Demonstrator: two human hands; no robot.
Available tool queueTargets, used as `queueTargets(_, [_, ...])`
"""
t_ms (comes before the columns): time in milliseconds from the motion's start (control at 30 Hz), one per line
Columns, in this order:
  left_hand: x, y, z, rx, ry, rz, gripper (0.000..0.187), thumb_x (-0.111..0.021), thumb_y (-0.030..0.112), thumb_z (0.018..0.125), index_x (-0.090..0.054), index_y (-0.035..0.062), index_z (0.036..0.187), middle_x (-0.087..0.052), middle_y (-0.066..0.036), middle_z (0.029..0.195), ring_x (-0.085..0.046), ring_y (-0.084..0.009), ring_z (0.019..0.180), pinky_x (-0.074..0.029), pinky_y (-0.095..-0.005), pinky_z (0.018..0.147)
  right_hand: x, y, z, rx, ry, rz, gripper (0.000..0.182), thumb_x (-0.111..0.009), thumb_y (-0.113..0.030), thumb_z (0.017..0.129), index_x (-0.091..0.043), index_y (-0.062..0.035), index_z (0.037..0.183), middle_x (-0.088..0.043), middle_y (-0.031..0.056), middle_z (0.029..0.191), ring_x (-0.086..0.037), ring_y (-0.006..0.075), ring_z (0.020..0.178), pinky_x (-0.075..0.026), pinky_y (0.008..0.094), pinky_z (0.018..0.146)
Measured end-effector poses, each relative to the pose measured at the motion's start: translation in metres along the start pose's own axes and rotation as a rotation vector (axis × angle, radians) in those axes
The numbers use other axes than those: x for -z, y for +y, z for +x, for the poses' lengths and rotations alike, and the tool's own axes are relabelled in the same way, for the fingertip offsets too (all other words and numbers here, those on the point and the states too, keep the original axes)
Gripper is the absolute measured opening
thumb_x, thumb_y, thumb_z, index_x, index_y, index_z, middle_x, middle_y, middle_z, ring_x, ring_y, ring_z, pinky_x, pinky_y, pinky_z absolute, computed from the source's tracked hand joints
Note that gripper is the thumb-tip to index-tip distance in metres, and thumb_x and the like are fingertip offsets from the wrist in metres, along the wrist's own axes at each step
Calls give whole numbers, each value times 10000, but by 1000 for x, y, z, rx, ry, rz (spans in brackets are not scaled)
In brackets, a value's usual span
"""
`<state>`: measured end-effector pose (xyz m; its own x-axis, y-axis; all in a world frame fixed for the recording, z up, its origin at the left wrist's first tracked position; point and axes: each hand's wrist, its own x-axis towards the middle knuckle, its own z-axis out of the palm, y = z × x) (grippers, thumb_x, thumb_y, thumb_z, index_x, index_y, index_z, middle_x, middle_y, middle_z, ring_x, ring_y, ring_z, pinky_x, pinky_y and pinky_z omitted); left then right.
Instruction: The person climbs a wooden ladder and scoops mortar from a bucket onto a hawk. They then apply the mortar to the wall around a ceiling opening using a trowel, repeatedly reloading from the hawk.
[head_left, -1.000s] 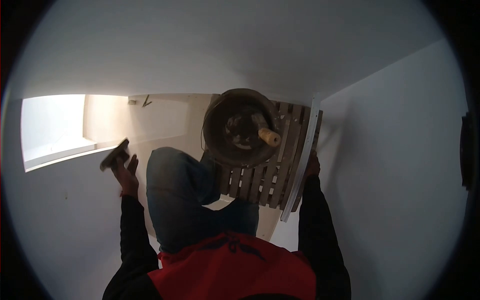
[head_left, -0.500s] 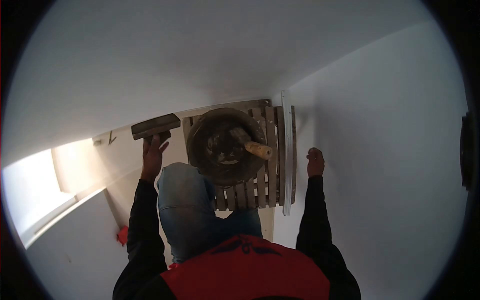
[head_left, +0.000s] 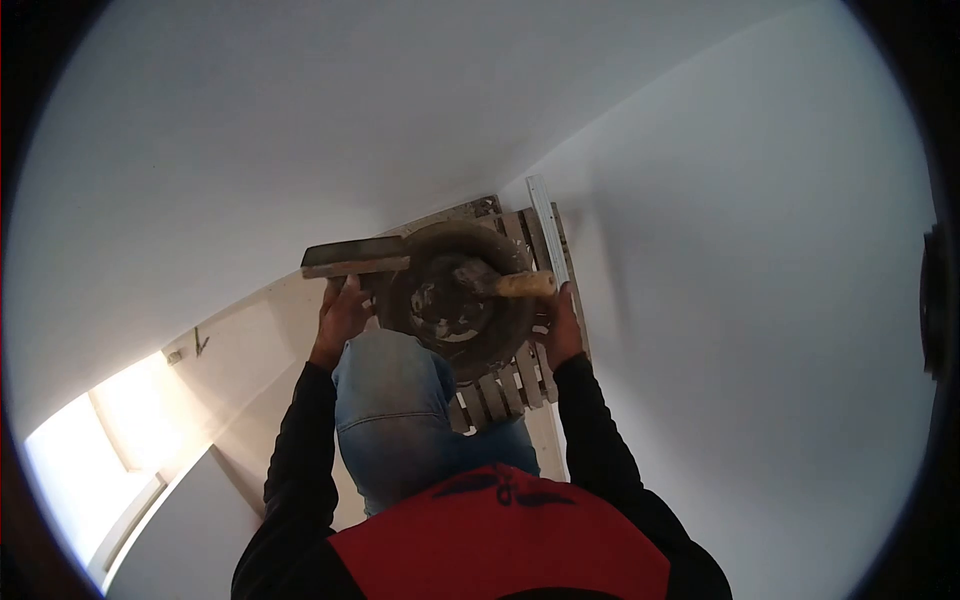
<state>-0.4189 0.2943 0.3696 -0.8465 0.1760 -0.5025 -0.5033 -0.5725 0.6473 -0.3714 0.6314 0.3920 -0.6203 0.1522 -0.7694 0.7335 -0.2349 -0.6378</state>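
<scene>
Over the left edge of the slats (head_left: 484,398), we are holding the float (head_left: 355,256) in our left hand (head_left: 343,313), fingers wrapped at the middle of its near side and its long body lying crosswise. It is overlapping the left rim of the bucket (head_left: 460,238) in our view; whether the two are touching, we are not able to tell. We are judging the float light and stiff, likely to tip at its ends, so the middle is serving best as a hold.

The tool (head_left: 522,285) is leaning inside the bucket, its wooden handle sticking out past the rim toward the slats' right edge, where the strip (head_left: 546,225) is lying. There we are keeping our right hand (head_left: 564,335) with thumb and fingers parted, just beside the handle's end; contact is staying unclear. We are judging the handle firm, perhaps slippery if wet, and best taken around its thick part.
</scene>
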Motion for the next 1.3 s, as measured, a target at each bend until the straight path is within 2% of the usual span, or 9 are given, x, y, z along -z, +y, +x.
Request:
queueTargets(300, [-51,-9,48,27,-26,335,469,-536,299,943,-379,138,1354,-494,-52,1266,-485,-183,1144,-417,-390,931,21,17,-10,62,223,60,879,-251,-729,870,-428,-4,1334,-530,144,1224,-529,262,1064,-409,443,918])
queueTargets(500, [-70,-25,66,-78,143,304,545,-548,334,934,-358,77,1376,-470,-95,1304,-453,-201,1180,-373,-345,981,-22,65,-5,308,370,703,797,-352,-646,905,-394,28,1329,-505,171,1272,-510,268,1134,-371,361,1014])
queueTargets(700, [-51,-61,93,-256,219,541,696,-570,474,893,-307,103,1421,-399,-106,1394,-375,-258,1288,-306,-437,1065,-38,64,-1,400,526,611,775,-357,-627,913,-420,34,1314,-516,151,1283,-504,239,1165,-366,352,1025])
queueTargets(967, [-60,-64,90,-402,207,613,509,-542,392,914,-433,58,1283,-499,-149,1229,-480,-302,1111,-362,-446,942,-33,63,2,419,523,568,712,-381,-579,929,-429,16,1319,-496,133,1300,-489,246,1180,-361,352,1026])
queueTargets(1033, [-60,-63,92,-461,221,637,411,-538,308,928,-474,50,1241,-535,-163,1160,-502,-320,1061,-373,-456,907,-23,49,6,349,817,508,700,-402,-525,943,-354,25,1373,-412,174,1340,-420,287,1216,-312,382,1042])
queueTargets(1100, [-56,-65,96,-494,216,636,397,-548,280,925,-475,50,1240,-536,-165,1172,-514,-321,1060,-384,-446,911,-13,11,3,736,1063,-51,630,-511,-490,903,-436,-27,1323,-441,129,1298,-488,278,1110,-401,406,946])
queueTargets(1200, [-69,-53,90,-509,144,517,380,-548,231,927,-460,48,1248,-535,-165,1181,-522,-306,1062,-404,-418,901,-4,-60,-15,784,1030,-501,563,-613,-415,845,-510,-33,1245,-536,170,1172,-547,291,1021,-435,422,884])
queueTargets(1267, [-61,-58,98,-550,116,580,386,-543,210,930,-440,39,1260,-539,-169,1175,-528,-291,1057,-414,-402,893,3,-84,-17,418,436,-1180,452,-659,-364,792,-594,-39,1099,-612,189,1015,-587,325,949,-461,435,838])
queueTargets(1300, [-58,-59,102,-594,89,638,393,-538,190,932,-420,30,1272,-543,-172,1169,-535,-277,1051,-424,-387,884,-6,-90,-18,344,375,-1378,396,-666,-378,763,-630,-53,987,-639,185,901,-611,344,912,-482,455,801])
